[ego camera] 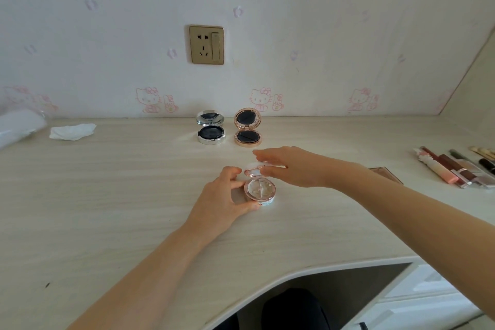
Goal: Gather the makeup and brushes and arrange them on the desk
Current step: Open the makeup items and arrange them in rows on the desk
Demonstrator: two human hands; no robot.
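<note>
A small round pink-rimmed compact (pixel 260 191) lies open in the middle of the pale wood desk (pixel 107 195). My left hand (pixel 223 199) grips its base between thumb and fingers. My right hand (pixel 292 166) lies over the raised lid, fingers stretched flat on it. Two more open compacts stand by the wall: a silver one (pixel 211 127) and a rose-gold one (pixel 248 127). At the right edge lie several lip glosses and tubes (pixel 452 169) in a row, with brushes (pixel 483 153) behind them.
A crumpled white tissue (pixel 72 131) and a white blurred object (pixel 18 126) sit at the far left. A brown flat palette (pixel 385 173) lies behind my right forearm. A wall socket (pixel 206 45) is above the compacts. The desk's curved front edge is below.
</note>
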